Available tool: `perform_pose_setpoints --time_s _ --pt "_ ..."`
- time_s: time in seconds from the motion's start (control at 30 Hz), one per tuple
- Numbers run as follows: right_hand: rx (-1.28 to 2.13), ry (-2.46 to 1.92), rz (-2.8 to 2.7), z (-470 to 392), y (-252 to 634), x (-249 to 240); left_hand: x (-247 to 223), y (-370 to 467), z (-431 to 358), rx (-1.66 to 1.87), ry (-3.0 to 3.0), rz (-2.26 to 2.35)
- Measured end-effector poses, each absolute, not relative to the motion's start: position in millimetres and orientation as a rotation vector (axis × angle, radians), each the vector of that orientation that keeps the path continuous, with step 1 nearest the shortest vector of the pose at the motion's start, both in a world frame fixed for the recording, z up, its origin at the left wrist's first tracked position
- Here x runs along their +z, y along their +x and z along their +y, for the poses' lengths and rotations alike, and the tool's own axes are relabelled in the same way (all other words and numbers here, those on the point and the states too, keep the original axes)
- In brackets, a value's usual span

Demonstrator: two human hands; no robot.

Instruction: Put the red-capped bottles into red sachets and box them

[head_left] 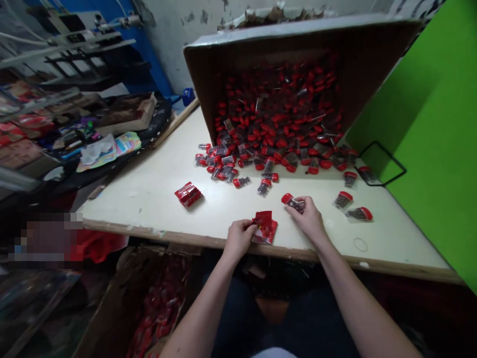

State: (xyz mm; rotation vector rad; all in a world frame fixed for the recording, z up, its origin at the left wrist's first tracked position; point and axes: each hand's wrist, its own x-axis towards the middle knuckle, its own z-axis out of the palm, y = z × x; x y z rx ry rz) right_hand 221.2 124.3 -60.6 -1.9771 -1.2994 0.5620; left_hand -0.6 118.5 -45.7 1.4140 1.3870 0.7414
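From the head view, I count two bare hands over one pale desk [141, 209]. The right hand [308, 216] has thumb and fingers clamped on one small container [293, 202], raised just over the desktop. It has a bright red cap at its ten o'clock end and a clear body showing dark round pieces. The left hand [240, 237] has its fingertips pinched together on a red packet [265, 227] at the desk's near edge, with the container at the packet's two o'clock. This packet is flat and glossy; whether it is one or two overlapping, I can't tell.

At ten o'clock from the left hand lies one red bundle [188, 194], shiny and creased. Between two and three o'clock from the right hand I count four loose capped containers [343, 200]; one black wire frame [390, 157] stands beside them at two, and one thin ring [354, 242] lies at four.

At twelve, one big cardboard box [298, 34] lies tipped with its mouth towards the person, pouring out a pile [268, 136] of similar containers, too many to count. Down at eight, below the desk, one more box [112, 298] holds red packets.
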Motion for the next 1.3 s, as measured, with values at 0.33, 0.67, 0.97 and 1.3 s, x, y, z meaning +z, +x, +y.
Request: perform_pose_setpoints --time_s 0.33,0.67,0.97,1.3 --pt "0.730 -1.895 -1.395 76 178 -42 -48 -2 115 0.786 1.393 1.508" --pt "0.768 -1.844 -1.298 62 172 -39 -38 -12 109 0.959 1.025 1.356" --pt "0.898 -1.534 -1.029 26 135 -29 -22 0 103 1.179 0.443 1.216" --pt "0.717 -1.647 -1.160 23 120 -29 -10 13 84 1.124 0.115 1.007"
